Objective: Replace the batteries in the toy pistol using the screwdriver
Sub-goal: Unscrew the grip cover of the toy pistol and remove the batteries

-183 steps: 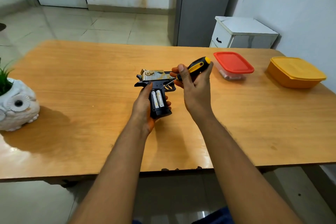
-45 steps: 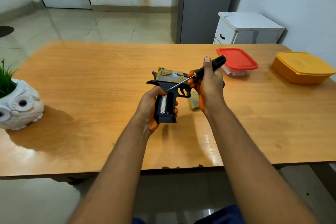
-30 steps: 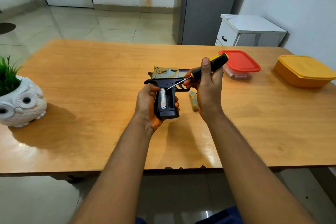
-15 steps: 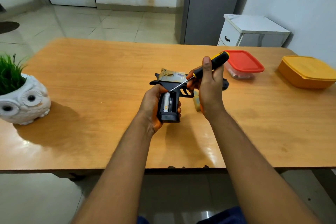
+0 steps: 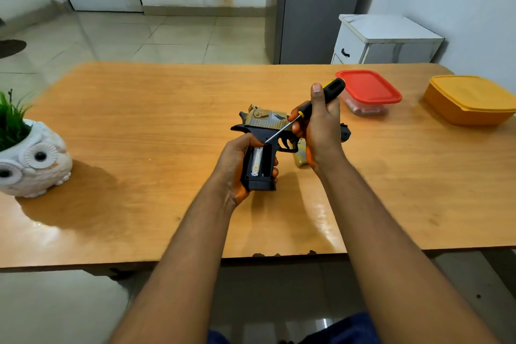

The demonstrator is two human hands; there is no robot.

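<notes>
My left hand (image 5: 233,165) grips the black handle of the black and tan toy pistol (image 5: 264,131) above the wooden table (image 5: 139,126). The grip's battery bay is open and one white battery (image 5: 257,160) shows inside. My right hand (image 5: 318,128) holds the black and yellow screwdriver (image 5: 318,102), its thin metal tip touching the top of the open bay. A tan cover piece (image 5: 299,155) lies on the table, partly hidden behind my right hand. The pistol's black muzzle end (image 5: 345,132) shows past my right hand.
A white owl planter (image 5: 33,160) with green grass stands at the table's left edge. A red-lidded clear box (image 5: 368,91) and an orange lidded box (image 5: 469,99) sit at the back right. A white cabinet (image 5: 385,39) stands beyond the table.
Six seconds ago two batteries showed in the grip; now one shows. Over the last second the screwdriver tip has stayed at the top of the bay, with the hands barely shifting.
</notes>
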